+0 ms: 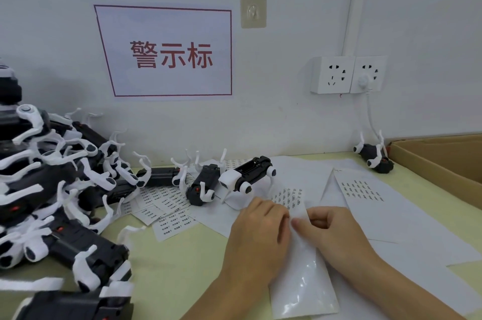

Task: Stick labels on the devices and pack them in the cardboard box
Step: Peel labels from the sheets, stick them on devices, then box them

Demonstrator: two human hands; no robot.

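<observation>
Glossy backing paper, that's what we've got between our hands right now: a label strip [300, 262] lying on the table [167, 262], near edge toward us, far end still carrying printed labels. Our left hand [257, 236] has its fingers curled down onto the strip's left edge, and our right hand [336, 231] is pinching at it with thumb and fingertip, looks like we're picking a label loose. Whether one's actually lifted yet, can't tell, too small.

Handling-wise we'd guess these labels are featherlight, floppy and sticky, so they'll curl onto themselves if grabbed mid-face. Best bet is a corner only, with the backing pinned flat.

The white-and-black device [245, 176] stands just past our hands, another device [202, 186] on its side next to it. They look like hard plastic with thin white legs that'd probably snap or snag, so we'd hold them by the dark body. A big pile [52, 189] of them sits at left, tangled up. The box [438, 160] is off to the right, open, with one more device [374, 158] beside it. More label sheets [362, 192] are scattered around.
</observation>
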